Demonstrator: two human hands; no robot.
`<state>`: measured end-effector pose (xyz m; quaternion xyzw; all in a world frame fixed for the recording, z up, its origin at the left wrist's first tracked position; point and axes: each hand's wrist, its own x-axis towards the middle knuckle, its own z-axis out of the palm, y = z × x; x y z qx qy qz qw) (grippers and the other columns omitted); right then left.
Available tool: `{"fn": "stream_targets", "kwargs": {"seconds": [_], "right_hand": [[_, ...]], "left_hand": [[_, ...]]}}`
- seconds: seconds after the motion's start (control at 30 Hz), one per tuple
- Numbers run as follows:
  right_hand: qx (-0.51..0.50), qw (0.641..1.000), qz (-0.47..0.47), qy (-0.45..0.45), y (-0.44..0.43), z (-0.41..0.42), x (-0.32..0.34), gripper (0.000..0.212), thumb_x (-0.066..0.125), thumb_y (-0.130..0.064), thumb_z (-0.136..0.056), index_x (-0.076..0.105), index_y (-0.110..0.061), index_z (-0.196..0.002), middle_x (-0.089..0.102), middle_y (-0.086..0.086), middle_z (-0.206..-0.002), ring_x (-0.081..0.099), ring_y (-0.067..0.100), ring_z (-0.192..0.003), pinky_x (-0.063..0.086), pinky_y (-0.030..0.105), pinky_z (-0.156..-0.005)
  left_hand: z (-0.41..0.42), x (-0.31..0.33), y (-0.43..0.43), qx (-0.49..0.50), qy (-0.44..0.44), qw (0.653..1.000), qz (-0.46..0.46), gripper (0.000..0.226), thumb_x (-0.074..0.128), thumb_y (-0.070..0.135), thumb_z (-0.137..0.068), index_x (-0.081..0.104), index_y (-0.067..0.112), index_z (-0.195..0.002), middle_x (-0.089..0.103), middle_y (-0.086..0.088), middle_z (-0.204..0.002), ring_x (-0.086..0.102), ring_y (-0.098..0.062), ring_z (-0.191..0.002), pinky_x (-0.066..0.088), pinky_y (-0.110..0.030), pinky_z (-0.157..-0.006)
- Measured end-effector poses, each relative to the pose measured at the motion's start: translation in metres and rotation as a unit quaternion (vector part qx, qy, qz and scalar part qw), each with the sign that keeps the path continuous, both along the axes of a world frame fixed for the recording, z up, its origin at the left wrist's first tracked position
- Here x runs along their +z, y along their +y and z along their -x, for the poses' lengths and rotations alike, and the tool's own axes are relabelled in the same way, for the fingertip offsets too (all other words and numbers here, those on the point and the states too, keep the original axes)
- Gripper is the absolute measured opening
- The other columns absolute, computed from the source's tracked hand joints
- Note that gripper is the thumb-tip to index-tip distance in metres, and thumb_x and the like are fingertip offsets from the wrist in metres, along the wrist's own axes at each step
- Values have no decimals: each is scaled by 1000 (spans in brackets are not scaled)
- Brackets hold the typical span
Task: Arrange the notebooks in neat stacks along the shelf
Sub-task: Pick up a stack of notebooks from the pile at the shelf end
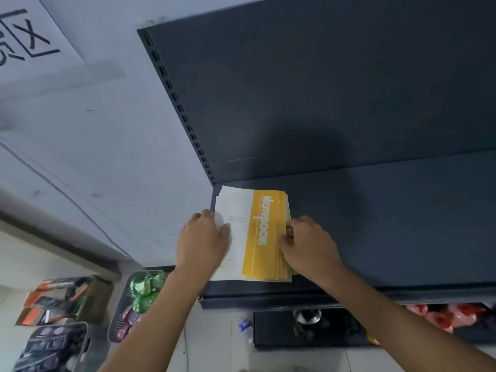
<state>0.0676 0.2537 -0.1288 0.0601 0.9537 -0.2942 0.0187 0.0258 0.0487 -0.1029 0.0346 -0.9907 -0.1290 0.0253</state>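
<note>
A stack of white and yellow notebooks (257,232) lies at the left end of the dark shelf (389,224), the top cover printed "Notebook". My left hand (202,238) grips the stack's left edge, thumb on the white cover and fingers curled over the side. On the other side my right hand (308,244) pinches the yellow right edges, which are slightly fanned. The lower notebooks are hidden under the top one.
The shelf's dark back panel (322,89) rises behind, with a slotted upright (182,114) at its left and a pale wall beyond. Below left stand baskets of packaged goods (139,299) and a box (67,299). A lower shelf (308,328) holds a bottle and pink packets.
</note>
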Motion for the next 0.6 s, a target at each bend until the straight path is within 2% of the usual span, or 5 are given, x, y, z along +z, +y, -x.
{"fn": "stream_targets", "kwargs": {"seconds": [0.1,0.17,0.33,0.47,0.6], "right_hand": [[5,997,-65,30,-5,0,0,25,47,-37,-100,62,-17,-100,53,-3,-102,56,14,-82,48,28,-65],[16,992,-108,56,-11,0,2,28,44,-40,-101,62,-18,-98,52,-4,-100,54,12,-85,42,26,-63],[48,982,-166,75,-25,-3,4,38,35,-44,-104,63,-18,-103,54,-4,-109,56,12,-94,46,24,-65],[70,972,-210,77,-30,-4,6,42,29,-42,-106,63,-17,-108,54,-2,-110,55,13,-96,52,28,-68],[97,960,-247,88,-33,-4,6,39,33,-38,-106,65,-15,-106,55,0,-107,55,16,-93,46,28,-64]], "left_hand": [[2,2,-4,5,-26,1000,-6,34,59,40,-95,60,12,-112,59,0,-92,54,-22,-80,40,-32,-69],[3,4,-7,12,-45,999,-16,32,61,40,-92,59,14,-110,63,0,-92,56,-20,-79,41,-30,-66],[6,11,-15,28,-93,993,-70,45,67,39,-86,56,17,-124,68,3,-107,61,-19,-87,43,-29,-67],[6,14,-20,26,-110,990,-82,42,68,38,-86,60,18,-122,69,4,-106,65,-20,-93,52,-31,-77],[4,15,-22,30,-110,987,-109,41,67,40,-88,58,18,-121,69,5,-102,67,-19,-90,55,-34,-78]]}}
